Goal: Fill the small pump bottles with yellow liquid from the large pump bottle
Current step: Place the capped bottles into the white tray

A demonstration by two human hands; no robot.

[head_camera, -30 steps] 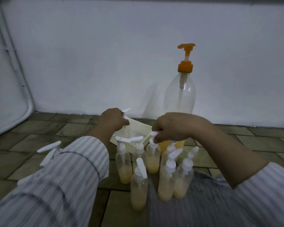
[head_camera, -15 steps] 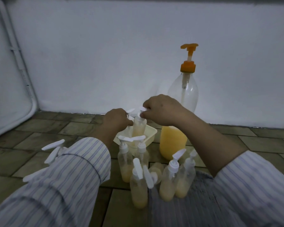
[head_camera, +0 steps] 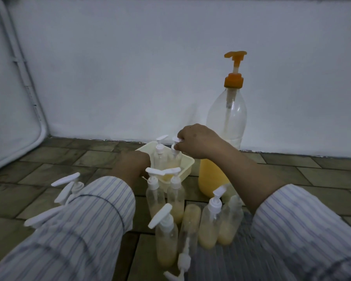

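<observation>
The right hand (head_camera: 199, 141) pinches the white pump head of a small clear plastic bottle (head_camera: 175, 158) that stands in a pale yellow square plastic tub (head_camera: 187, 166) on the tiled floor (head_camera: 59, 159); a second small pump bottle (head_camera: 160, 157) stands just beside it in the same tub. The left hand (head_camera: 133, 166) rests at the tub's near left edge, but its fingers are hidden behind the wrist and striped sleeve (head_camera: 85, 224), so its grip cannot be told. The large clear bottle with an orange pump (head_camera: 226, 126), yellow liquid filling only its lower part, stands behind the right forearm, which covers its middle. A cluster of small part-filled pump bottles (head_camera: 166, 236) stands nearest the camera; one bottle without its pump (head_camera: 190, 222) is blurred. More white pump heads (head_camera: 66, 184) show at left, their bottles cut off by the sleeve.
</observation>
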